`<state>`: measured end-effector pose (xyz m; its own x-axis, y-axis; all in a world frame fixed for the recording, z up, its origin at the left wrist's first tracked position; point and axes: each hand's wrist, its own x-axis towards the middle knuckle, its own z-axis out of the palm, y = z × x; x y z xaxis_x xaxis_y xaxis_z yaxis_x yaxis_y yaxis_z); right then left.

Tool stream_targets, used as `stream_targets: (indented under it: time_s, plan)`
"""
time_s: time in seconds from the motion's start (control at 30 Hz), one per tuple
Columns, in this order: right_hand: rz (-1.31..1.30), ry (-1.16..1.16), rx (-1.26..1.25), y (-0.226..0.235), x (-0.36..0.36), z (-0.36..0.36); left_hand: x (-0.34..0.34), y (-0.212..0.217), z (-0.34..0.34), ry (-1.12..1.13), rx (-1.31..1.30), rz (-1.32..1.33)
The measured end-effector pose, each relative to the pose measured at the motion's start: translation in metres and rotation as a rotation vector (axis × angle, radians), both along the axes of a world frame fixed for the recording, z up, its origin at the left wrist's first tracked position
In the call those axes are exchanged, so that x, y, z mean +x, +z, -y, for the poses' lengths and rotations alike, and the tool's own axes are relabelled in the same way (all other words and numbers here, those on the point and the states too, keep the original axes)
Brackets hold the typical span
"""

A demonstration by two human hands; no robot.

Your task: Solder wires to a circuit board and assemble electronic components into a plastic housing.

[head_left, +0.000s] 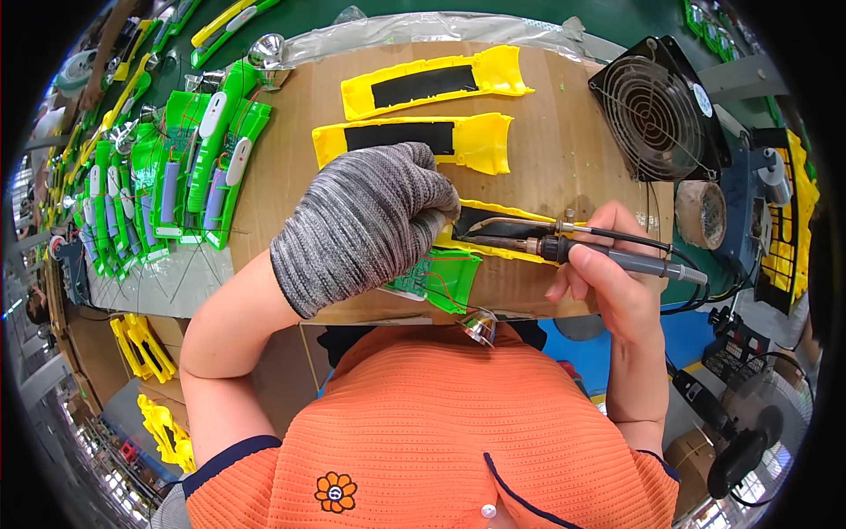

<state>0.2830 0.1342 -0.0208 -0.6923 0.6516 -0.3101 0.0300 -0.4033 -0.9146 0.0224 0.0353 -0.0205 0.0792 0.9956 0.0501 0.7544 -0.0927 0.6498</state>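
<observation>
In the head view, the soldering iron (553, 248) is pinched by the right hand (630, 300) above the counter (564, 176), its long axis running roughly crosswise, tip leftward. The gloved left hand (366, 220) is curled; whether anything is pinched cannot be told. Black strips (423, 86) are held in yellow shells (507, 70). The nearest yellow shell (515, 212) is partly blocked by the glove. Green shells (220, 132) are piled left; a fan (652, 115) is placed right.

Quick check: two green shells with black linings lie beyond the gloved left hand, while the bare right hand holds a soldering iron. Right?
Not quite: the two shells are yellow, as the head view shows. They do lie beyond the gloved left hand, and the bare right hand holds a soldering iron.
</observation>
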Motion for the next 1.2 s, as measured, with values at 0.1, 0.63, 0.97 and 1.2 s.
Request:
stream_targets:
  time_s: [0.1, 0.63, 0.97, 1.2]
  plan:
    - [0.005, -0.007, 0.002, 0.0, -0.001, 0.0, 0.001, 0.001, 0.0, 0.003, 0.0, -0.007]
    - [-0.01, -0.043, -0.027, 0.0, 0.002, -0.002, 0.003, 0.002, 0.0, 0.028, -0.012, -0.056]
    - [-0.176, -0.146, 0.022, -0.012, 0.016, 0.0, 0.003, 0.003, 0.001, -0.006, 0.019, -0.086]
    - [-0.189, -0.223, 0.124, -0.011, 0.022, 0.012, 0.01, 0.018, 0.003, -0.052, -0.003, -0.331]
